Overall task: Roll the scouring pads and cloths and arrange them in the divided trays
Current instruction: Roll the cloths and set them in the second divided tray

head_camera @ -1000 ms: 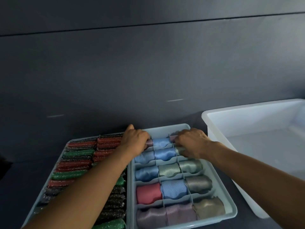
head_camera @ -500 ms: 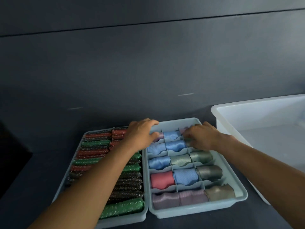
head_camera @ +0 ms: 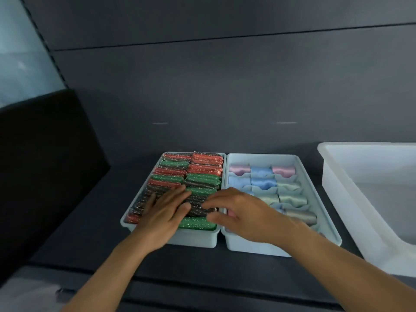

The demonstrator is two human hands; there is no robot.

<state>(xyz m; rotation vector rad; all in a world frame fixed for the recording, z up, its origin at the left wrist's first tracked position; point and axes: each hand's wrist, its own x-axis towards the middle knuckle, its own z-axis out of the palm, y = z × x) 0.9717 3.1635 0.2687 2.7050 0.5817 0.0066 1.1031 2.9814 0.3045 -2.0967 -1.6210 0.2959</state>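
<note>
Dark desk: left hand flat, fingers straight, pressing scouring pads; right hand loosely spread, empty, beside it.

Dim, cool-toned view: the white tub is the brightest thing, and the wall behind it is dark grey under soft shadows. Left of the tub, my right hand is slightly motion-blurred. The wall seam above the tub bows with wide-angle distortion.
</note>
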